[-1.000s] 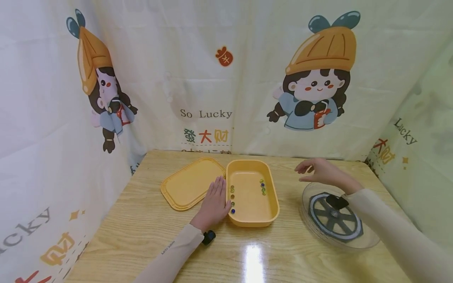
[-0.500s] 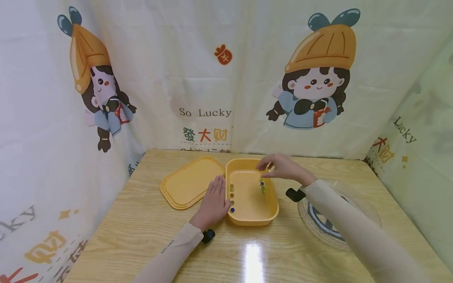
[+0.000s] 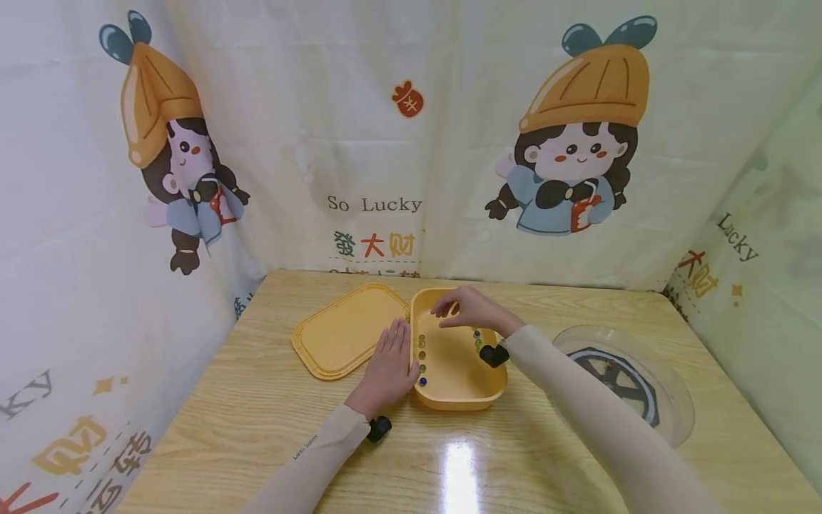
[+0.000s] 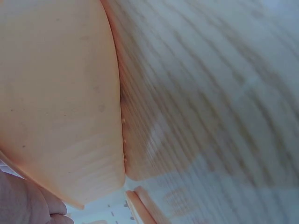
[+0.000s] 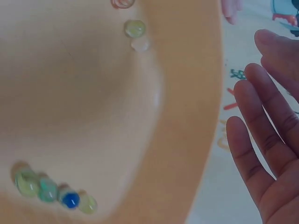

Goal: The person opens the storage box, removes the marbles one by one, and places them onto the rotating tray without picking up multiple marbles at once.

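A yellow-orange plastic box (image 3: 457,405) stands on the wooden table, with glass marbles inside along two sides. Down its left side runs a loose row of marbles (image 3: 422,355); a tight row of marbles (image 5: 48,189) lies at the right side, partly behind my right wrist in the head view. My left hand (image 3: 387,368) rests against the box's left rim, fingers straight and together. Over the back half of the box hovers my right hand (image 3: 474,311), fingers loosely bent and thumb apart from them. Nothing shows between those fingers in the right wrist view.
Left of the box lies its flat matching lid (image 3: 349,332), close to my left fingers. A clear round dish (image 3: 674,400) with a dark spoked, wheel-like base stands at the right, below my right forearm. Printed curtains (image 3: 449,143) hang around the table's back and sides.
My right hand has moved left from above the clear dish, across the box's right rim, to over the box. My left hand has stayed at the left rim; the marble rows look the same.
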`<state>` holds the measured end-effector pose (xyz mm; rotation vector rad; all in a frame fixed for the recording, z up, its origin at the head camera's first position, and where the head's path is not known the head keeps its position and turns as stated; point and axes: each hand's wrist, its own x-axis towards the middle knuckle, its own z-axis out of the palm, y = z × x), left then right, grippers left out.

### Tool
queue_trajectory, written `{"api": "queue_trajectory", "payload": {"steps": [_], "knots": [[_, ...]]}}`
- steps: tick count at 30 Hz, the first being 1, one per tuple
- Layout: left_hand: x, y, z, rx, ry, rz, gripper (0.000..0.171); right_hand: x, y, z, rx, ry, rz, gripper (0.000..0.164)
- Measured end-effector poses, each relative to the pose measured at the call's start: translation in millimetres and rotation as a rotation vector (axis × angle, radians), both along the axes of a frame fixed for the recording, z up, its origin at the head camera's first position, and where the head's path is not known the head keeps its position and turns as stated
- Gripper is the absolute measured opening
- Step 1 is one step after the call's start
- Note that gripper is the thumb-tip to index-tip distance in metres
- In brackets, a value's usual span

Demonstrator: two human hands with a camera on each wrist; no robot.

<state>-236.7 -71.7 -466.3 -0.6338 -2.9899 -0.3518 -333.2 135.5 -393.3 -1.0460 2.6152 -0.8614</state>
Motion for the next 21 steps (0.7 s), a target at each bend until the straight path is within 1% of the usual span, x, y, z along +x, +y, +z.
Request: {"api": "queue_trajectory", "payload": {"steps": [7, 14, 21], "knots": [[0.1, 0, -0.4, -0.002, 0.005, -0.004, 0.068, -10.4, -14, -18.7, -0.009, -0.021, 0.032, 0.023], [-0.6, 0, -2.0, -0.001, 0.019, -0.008, 0.068, -15.4, -25, -33.2, -0.016, -0.059, 0.049, 0.015], [0.7, -1, 1.5, 0.006, 0.022, -0.012, 0.067, -20.9, -33, -46.4, -0.001, -0.040, 0.090, 0.015]]}}
